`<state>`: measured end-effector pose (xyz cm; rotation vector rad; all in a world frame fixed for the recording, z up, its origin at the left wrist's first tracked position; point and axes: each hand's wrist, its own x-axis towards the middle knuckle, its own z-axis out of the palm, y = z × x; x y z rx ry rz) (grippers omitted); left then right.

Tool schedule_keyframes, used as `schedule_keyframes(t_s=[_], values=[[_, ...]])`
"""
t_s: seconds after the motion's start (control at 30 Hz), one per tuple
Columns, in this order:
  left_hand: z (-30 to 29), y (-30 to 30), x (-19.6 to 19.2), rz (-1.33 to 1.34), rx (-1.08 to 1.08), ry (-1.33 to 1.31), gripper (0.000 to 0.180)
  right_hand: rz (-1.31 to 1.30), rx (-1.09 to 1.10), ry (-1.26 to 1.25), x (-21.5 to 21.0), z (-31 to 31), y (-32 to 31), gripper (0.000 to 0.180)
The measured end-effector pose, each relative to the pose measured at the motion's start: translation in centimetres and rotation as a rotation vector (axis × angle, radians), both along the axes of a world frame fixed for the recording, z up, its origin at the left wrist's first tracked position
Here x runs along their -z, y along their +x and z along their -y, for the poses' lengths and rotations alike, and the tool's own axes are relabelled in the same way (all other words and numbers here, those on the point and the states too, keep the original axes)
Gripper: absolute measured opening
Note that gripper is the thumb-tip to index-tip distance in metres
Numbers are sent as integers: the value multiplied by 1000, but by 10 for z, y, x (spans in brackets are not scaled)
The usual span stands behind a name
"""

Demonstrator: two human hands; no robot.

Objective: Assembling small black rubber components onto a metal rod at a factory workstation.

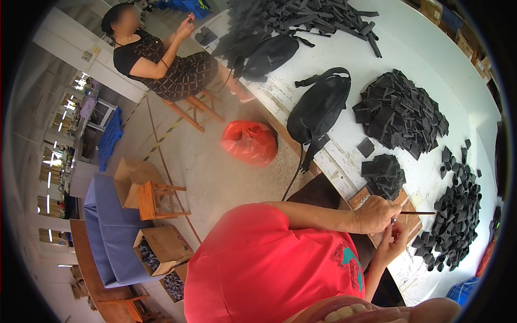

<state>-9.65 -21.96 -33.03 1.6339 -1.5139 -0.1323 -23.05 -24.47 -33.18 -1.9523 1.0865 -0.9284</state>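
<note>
White worktable (431,64), thin rod (417,213) in left hand (377,213), right hand (396,237) just below

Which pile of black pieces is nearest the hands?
The curved heap of small black cut pieces, just past the thin tool the hands hold. The square stack and big pile lie farther up.

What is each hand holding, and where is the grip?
The left hand grips a thin dark tool at its near end, the rest pointing right. The right hand pinches something small just below; what it is cannot be told.
</note>
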Motion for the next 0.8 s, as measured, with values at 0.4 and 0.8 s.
schedule_keyframes(t_s=[0.4, 0.8], values=[[-10, 13, 40, -617, 309, 253, 3, 137, 89, 1024, 16, 5, -41, 8], [80, 138, 104, 5, -554, 301, 25, 578, 400, 779, 23, 79, -110, 24]])
